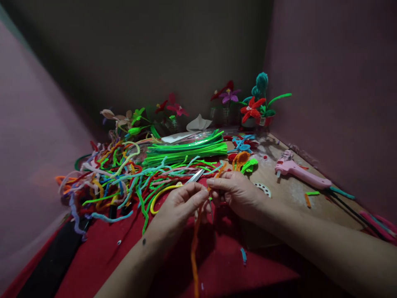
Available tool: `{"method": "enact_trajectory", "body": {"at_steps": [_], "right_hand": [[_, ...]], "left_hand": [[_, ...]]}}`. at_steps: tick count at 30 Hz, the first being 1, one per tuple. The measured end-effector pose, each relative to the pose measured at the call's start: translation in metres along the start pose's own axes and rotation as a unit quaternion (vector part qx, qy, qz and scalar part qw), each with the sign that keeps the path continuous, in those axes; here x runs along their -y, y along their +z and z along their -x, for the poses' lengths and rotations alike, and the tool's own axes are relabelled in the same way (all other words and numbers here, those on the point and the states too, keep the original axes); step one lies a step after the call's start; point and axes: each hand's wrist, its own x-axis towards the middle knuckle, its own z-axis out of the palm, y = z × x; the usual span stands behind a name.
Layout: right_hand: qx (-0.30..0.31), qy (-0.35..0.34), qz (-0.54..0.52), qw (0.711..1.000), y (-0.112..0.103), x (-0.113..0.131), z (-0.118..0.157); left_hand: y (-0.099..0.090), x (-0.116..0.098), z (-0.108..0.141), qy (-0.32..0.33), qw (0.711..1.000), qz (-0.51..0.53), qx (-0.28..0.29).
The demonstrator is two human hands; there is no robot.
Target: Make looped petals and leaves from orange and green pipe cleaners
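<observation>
An orange pipe cleaner runs between my two hands, its long end hanging down toward the front. My left hand pinches it between thumb and fingers. Close against the left fingertips, my right hand is closed on the same pipe cleaner, and a short orange end sticks up above it. Scissors with yellow handles lie just behind my left hand, partly covered by it. Behind my right hand rest an orange looped pipe-cleaner piece and a bright green one.
A tangle of coloured pipe cleaners fills the left side. Green pipe cleaners lie bundled at the middle back. On the cardboard at right is a pink glue gun. Pipe-cleaner flowers stand along the back wall. A blue scrap lies in front.
</observation>
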Motion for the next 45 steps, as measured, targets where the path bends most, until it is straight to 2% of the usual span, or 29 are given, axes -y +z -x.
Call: {"method": "enact_trajectory", "body": {"at_steps": [3,10,14,21,24,29,34,38,41,45], "right_hand": [[0.000,0.019,0.017,1.000,0.002,-0.002,0.003],[0.002,0.012,0.015,1.000,0.001,-0.001,0.004],[-0.027,0.015,0.054,0.998,0.003,-0.001,0.004],[-0.046,0.015,0.148,0.988,0.006,0.001,0.008],[-0.047,0.027,0.179,0.982,0.004,0.001,0.009],[-0.051,0.015,0.243,0.969,0.003,0.001,0.012],[-0.047,0.006,0.281,0.959,0.002,0.002,0.013],[-0.050,0.012,0.297,0.954,0.003,0.003,0.012],[-0.058,0.027,0.291,0.955,0.005,0.005,0.012],[-0.071,0.041,0.295,0.952,0.008,0.006,0.013]], "left_hand": [[0.005,-0.002,-0.002,0.057,0.997,-0.039,-0.032],[0.004,-0.005,0.001,0.033,0.995,-0.090,-0.040],[0.004,-0.005,0.001,0.025,0.994,-0.099,-0.039],[0.005,-0.003,0.002,0.034,0.988,-0.140,-0.051],[0.005,-0.002,0.003,0.066,0.978,-0.190,-0.058],[0.005,-0.001,0.004,0.165,0.930,-0.318,-0.086],[0.003,0.002,0.005,0.223,0.899,-0.366,-0.085],[0.003,0.005,0.006,0.273,0.859,-0.424,-0.091],[0.004,0.006,0.006,0.322,0.810,-0.480,-0.096],[0.007,0.011,0.004,0.384,0.725,-0.559,-0.120]]}}
